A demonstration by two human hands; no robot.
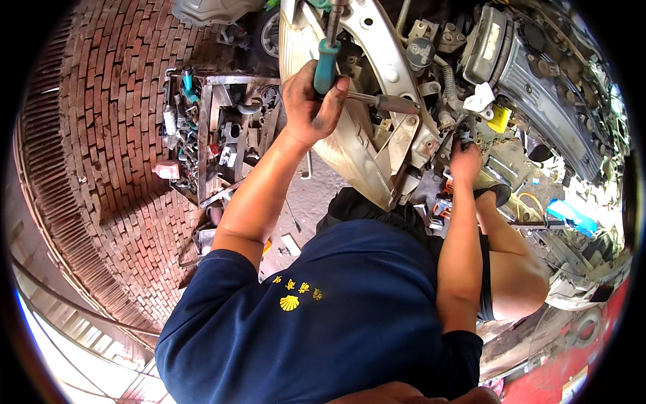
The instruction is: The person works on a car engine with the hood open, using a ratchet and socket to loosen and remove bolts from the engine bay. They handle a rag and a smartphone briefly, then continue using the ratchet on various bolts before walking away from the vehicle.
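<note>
Curling beside the long, cream-lensed car headlamp (351, 151), the right hand (465, 163) partly hides its fingers; I cannot tell whether they clamp anything. Farther up, over the headlamp, the left hand (309, 111) has its fingers clamped on a teal-handled metal screwdriver (326, 66). A brown-handled tool with a metal shaft (397, 104) extends from beside that hand. Beyond sits a large grey metal engine (555, 101).

Yellow characters (304, 287) and emblem (289, 304) mark the navy shirt (363, 310).
</note>
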